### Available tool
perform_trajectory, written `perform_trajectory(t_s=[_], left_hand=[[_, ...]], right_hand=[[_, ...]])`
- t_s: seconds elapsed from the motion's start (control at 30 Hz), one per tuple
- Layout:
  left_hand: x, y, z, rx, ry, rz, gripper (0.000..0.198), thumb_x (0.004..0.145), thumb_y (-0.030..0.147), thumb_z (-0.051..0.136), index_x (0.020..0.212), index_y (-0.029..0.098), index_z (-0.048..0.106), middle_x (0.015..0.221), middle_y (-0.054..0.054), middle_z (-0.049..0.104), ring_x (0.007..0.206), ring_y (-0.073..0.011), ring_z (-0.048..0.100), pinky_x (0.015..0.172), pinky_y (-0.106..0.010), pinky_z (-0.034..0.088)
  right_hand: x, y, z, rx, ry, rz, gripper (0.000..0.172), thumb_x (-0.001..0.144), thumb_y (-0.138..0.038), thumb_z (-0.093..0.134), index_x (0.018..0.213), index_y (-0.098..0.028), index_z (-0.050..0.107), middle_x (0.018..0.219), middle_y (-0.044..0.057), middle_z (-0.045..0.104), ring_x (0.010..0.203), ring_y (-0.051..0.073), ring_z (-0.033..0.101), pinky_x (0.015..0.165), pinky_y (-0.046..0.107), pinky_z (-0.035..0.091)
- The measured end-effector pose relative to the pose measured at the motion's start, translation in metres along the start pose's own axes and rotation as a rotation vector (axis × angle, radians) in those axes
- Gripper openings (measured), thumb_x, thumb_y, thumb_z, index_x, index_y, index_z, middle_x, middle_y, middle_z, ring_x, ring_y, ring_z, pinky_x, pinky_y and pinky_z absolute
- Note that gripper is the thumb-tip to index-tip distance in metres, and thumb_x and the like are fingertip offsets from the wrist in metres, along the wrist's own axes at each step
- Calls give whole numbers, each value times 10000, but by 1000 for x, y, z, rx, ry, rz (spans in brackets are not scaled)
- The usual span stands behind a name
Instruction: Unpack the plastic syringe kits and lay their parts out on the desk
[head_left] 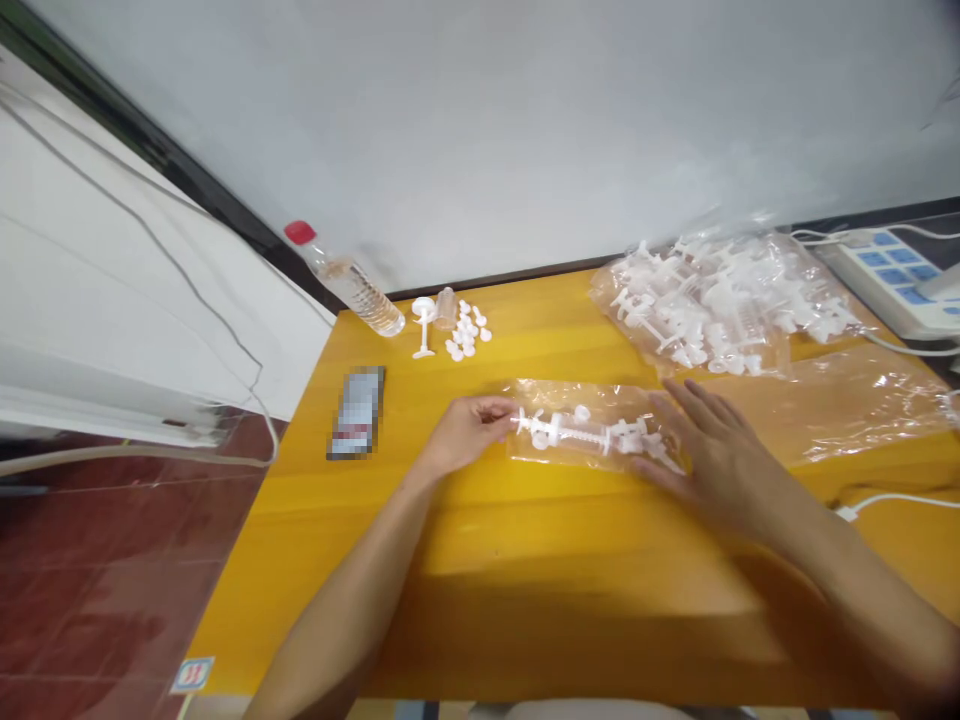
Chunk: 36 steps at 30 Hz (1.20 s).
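Observation:
A small clear plastic bag (pixel 585 425) with several white plastic parts inside lies on the yellow table (pixel 525 570). My left hand (pixel 469 430) has its fingers pinched closed on the bag's left end. My right hand (pixel 709 455) lies flat and open on the bag's right end, fingers stretched out.
A larger clear bag of white parts (pixel 720 300) sits at the back right, with an empty-looking bag (pixel 862 400) beside it. Loose white pieces (pixel 457 330), a water bottle (pixel 349 280), a small dark packet (pixel 358 412) and a power strip (pixel 892 275) are around.

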<state>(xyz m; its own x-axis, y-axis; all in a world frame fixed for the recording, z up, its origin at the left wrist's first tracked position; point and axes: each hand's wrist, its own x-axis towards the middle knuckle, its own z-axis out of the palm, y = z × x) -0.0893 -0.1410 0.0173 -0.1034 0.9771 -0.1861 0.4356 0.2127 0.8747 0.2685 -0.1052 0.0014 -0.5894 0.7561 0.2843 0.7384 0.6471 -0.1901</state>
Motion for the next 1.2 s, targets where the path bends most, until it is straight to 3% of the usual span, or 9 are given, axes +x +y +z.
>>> perform_trajectory(t_s=[0.07,0.2,0.3,0.43,0.63,0.83,0.93,1.07,1.2], left_hand=[[-11,7,6,-13,-71,-6,358,767,447,816,1003,178,828,885,-48,794,683,-160,660,622,-248,516],[-26,18,22,-23,-277,-69,578,748,420,843,1274,195,765,679,23,691,526,-108,501,500,-218,370],[-29,19,41,-118,-343,-52,515,759,419,827,1214,182,784,781,-5,730,580,-114,525,550,-226,409],[-32,14,52,-180,-329,15,366,808,452,787,1036,166,801,886,-40,741,686,-127,558,625,-231,428],[-35,18,30,-124,-193,36,400,836,542,773,1009,182,764,806,-2,663,602,-88,443,562,-222,340],[-27,29,59,-152,-309,42,496,804,585,798,1071,168,771,836,-22,691,646,-106,518,606,-232,398],[-30,33,60,-136,-362,22,517,795,572,813,1102,160,767,880,-36,717,699,-125,572,667,-248,440],[-36,36,50,-163,-269,69,450,835,548,789,1085,176,748,1001,-47,728,847,-150,630,811,-266,483],[-38,42,63,-211,-280,81,456,844,553,785,1082,170,721,948,-37,717,814,-143,624,787,-260,481]], right_hand=[[-3,-1,1,22,-62,-41,766,948,-634,599,1572,-218,443,1648,176,388,1540,413,345,1216,640,354],[-15,3,5,63,-128,-38,731,967,-576,621,1596,-259,424,1631,143,430,1537,363,373,1218,634,364],[-26,9,5,113,-127,-31,727,986,-514,626,1627,-275,379,1638,132,422,1543,322,375,1225,600,383],[-38,18,2,116,-97,-18,744,991,-484,632,1649,-306,334,1657,113,396,1556,315,352,1244,617,343],[-48,32,3,188,-62,-9,728,995,-459,632,1647,-322,338,1663,89,390,1575,294,316,1266,576,339],[-49,32,6,257,-43,16,806,958,-479,680,1658,-338,307,1654,93,404,1565,298,338,1261,557,364],[-51,35,9,235,-30,6,750,951,-503,686,1617,-320,396,1651,101,406,1569,317,323,1266,580,339],[-53,39,11,261,42,-47,625,973,-460,667,1546,-277,494,1618,112,456,1551,285,367,1266,531,356],[-52,40,11,258,62,-81,757,942,-491,700,1598,-237,419,1593,138,485,1527,298,404,1273,539,338]])
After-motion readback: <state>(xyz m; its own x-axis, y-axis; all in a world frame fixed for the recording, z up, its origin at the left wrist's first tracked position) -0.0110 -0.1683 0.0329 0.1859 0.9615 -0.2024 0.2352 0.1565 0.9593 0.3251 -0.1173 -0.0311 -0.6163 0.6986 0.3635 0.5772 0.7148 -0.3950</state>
